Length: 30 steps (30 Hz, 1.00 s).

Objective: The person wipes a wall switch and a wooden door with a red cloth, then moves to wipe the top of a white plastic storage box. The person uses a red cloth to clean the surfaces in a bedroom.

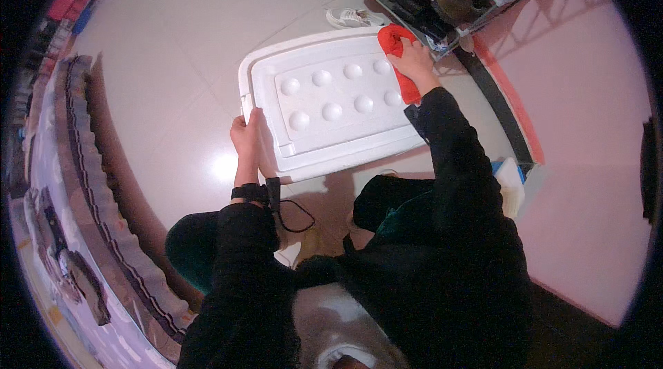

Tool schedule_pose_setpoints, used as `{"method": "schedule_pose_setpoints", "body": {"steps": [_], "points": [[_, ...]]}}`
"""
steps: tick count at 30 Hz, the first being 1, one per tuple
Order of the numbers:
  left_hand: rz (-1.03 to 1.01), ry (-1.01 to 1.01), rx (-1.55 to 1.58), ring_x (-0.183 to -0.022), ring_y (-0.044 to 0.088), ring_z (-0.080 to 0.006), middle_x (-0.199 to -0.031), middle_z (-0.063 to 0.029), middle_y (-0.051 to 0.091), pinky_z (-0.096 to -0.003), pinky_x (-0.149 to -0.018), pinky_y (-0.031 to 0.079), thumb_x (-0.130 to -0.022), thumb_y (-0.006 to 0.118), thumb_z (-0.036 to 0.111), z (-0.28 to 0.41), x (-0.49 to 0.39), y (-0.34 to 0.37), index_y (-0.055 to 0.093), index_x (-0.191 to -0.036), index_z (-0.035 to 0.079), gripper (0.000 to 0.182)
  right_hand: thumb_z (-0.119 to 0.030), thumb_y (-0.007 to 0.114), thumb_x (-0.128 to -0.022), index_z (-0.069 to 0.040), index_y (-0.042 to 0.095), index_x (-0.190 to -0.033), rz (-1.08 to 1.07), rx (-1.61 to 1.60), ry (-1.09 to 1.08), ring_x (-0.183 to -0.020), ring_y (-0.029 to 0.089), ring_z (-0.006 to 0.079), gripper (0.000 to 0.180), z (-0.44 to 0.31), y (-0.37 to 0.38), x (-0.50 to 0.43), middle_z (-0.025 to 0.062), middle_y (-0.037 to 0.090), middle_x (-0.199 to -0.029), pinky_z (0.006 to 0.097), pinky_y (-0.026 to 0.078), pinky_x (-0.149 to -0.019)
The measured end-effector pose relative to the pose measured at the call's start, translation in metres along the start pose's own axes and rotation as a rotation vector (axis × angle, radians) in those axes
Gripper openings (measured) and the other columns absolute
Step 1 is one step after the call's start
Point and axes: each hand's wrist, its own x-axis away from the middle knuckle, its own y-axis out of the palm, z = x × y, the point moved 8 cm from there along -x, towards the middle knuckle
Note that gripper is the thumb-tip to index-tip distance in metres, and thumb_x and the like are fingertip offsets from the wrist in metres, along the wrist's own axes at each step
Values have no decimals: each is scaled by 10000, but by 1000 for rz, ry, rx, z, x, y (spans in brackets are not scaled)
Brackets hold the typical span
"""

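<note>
A white foam box lid, rectangular with several round dimples in its middle panel, is tilted in front of me above the tiled floor. My left hand grips its left edge, thumb on the near face and fingers behind. On the lid's upper right corner my right hand presses a bunched red cloth, which hangs down along the right side. A black strap with a cord is around my left wrist. What supports the lid from underneath is hidden.
A metal shoe rack with dark shoes stands at the upper right, beside a pink wall. One white shoe lies on the floor beyond the lid. A bed with a frilled cover runs along the left.
</note>
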Motion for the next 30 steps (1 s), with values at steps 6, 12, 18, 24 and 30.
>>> {"method": "schedule_pose_setpoints", "body": {"steps": [6, 12, 18, 24, 30], "points": [[-33, 25, 37, -763, 626, -164, -861, -109, 685, -311, -697, 525, -886, 752, 365, -7, -8, 4, 651, -1010, -77, 470, -370, 644, -900, -171, 534, -1412, 80, 14, -322, -1322, 464, 376, 560, -108, 15, 26, 110, 538, -1387, 595, 443, -1013], [-67, 73, 140, -767, 644, -157, -880, -123, 695, -316, -654, 531, -928, 730, 299, -10, -5, 7, 639, -1027, -73, 395, -342, 725, -836, -130, 514, -1441, -80, -223, -1047, -1218, 519, 280, 676, -253, 35, 175, 101, 566, -1281, 472, 452, -979], [-88, 42, 104, -825, 663, -194, -938, -175, 697, -335, -698, 543, -943, 707, 337, -4, 0, 9, 602, -1109, -104, 482, -336, 725, -837, -99, 548, -1363, -123, -196, -1185, -1086, 577, 285, 603, -228, 35, 187, 112, 582, -1176, 447, 510, -898], [-43, 39, 16, -798, 630, -188, -918, -145, 668, -322, -698, 522, -926, 717, 387, 9, 10, 3, 603, -1097, -98, 527, -276, 631, -917, -106, 547, -1348, 212, -28, -466, -1140, 581, 338, 471, -109, -2, 64, 142, 602, -1189, 508, 512, -909], [-53, 89, -81, -759, 596, -176, -861, -109, 646, -330, -674, 502, -944, 695, 390, 9, 8, 4, 620, -1082, -96, 511, -328, 664, -901, -176, 474, -1461, 201, -23, -95, -1304, 470, 336, 611, -1, 4, 26, 124, 531, -1368, 576, 441, -1010]]}}
